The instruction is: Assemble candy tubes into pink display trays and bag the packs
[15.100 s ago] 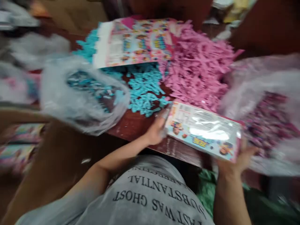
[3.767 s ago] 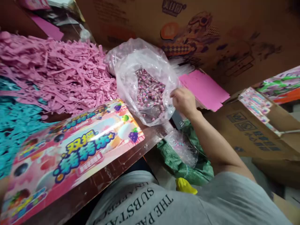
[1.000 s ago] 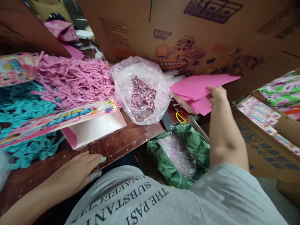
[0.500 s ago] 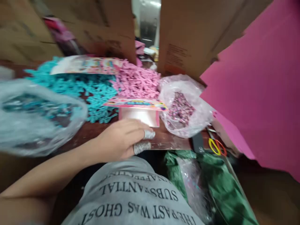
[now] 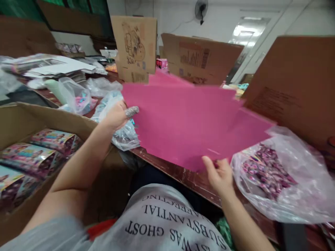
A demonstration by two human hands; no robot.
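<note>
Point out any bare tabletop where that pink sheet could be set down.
Bare wood shows only as a strip of table edge, between the clear bag of bits and the candy bag, below the pink sheet gripped by the left hand and right hand. The far side is crowded with cartons and bags.

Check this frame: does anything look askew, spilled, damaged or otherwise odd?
Nothing looks damaged or spilled. The left hand and right hand hold a flat pink card sheet tilted above the table edge. The bag of wrapped sweets lies slumped open but its contents stay inside. Motion blur limits finer checks.
</note>
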